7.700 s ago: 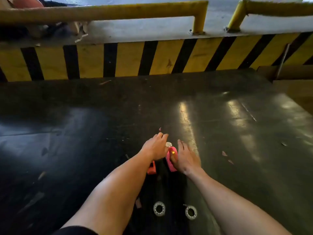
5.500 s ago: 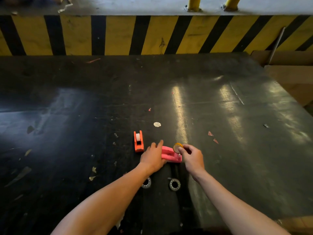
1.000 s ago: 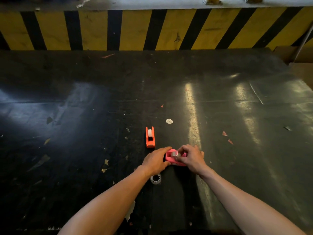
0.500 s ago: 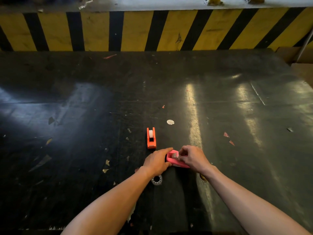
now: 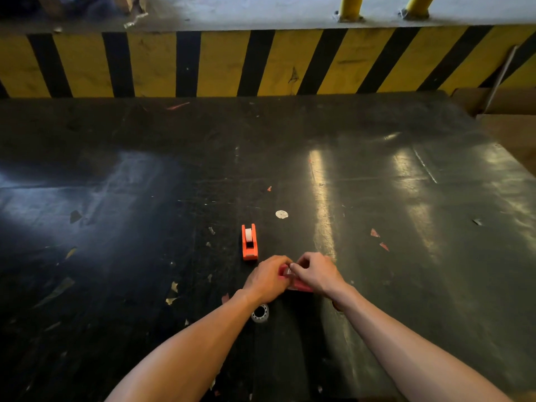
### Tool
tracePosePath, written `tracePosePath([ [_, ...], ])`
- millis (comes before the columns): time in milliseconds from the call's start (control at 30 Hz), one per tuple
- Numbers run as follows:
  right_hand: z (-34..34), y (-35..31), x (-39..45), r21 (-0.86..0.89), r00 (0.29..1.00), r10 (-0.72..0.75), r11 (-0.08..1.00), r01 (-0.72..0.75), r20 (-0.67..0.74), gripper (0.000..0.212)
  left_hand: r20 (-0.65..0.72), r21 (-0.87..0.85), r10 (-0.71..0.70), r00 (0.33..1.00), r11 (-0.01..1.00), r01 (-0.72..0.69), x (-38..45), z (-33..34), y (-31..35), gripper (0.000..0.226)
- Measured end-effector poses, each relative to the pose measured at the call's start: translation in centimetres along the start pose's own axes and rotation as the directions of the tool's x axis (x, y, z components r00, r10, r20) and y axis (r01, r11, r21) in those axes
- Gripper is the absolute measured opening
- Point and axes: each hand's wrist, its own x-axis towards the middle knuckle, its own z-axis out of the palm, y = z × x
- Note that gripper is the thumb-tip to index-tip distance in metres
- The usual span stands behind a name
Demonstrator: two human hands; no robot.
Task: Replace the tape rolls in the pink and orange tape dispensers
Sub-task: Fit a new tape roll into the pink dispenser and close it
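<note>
The pink tape dispenser lies on the black table, mostly covered by both hands. My left hand grips its left end. My right hand pinches a clear tape roll at the dispenser's top, fingertips meeting the left hand's. The orange tape dispenser stands alone just beyond the left hand, a white roll in it. A loose tape roll lies flat under my left wrist. A yellowish roll peeks out beneath my right wrist.
A yellow-and-black striped wall bounds the table's far edge. Cardboard boxes sit at the right. A white disc and small paper scraps lie scattered on the table.
Earlier my right hand lifted a yellowish roll out of the pink dispenser. Within the last second both hands closed tighter over the dispenser, and the left fingers came up to meet the right.
</note>
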Motion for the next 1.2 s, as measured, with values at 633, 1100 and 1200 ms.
tracePosePath([
  [633,-1.6,4.1,-1.6,0.249,0.956,0.291,0.925,-0.288,0.023,0.019,-0.033,-0.067,-0.097,0.995,0.993,0.095,0.2,0.4,0.1,0.022],
  [1100,1.2,4.9,-0.8,0.065,0.899,0.425,0.905,-0.42,-0.108,0.018,-0.052,-0.08,-0.138,0.989,0.988,0.134,0.2,0.9,0.5,0.031],
  [1200,2.5,4.8,-0.6,0.048,0.881,0.447,0.894,-0.445,-0.159,0.012,-0.095,-0.082,-0.16,0.982,0.985,0.153,0.2,1.3,0.4,0.033],
])
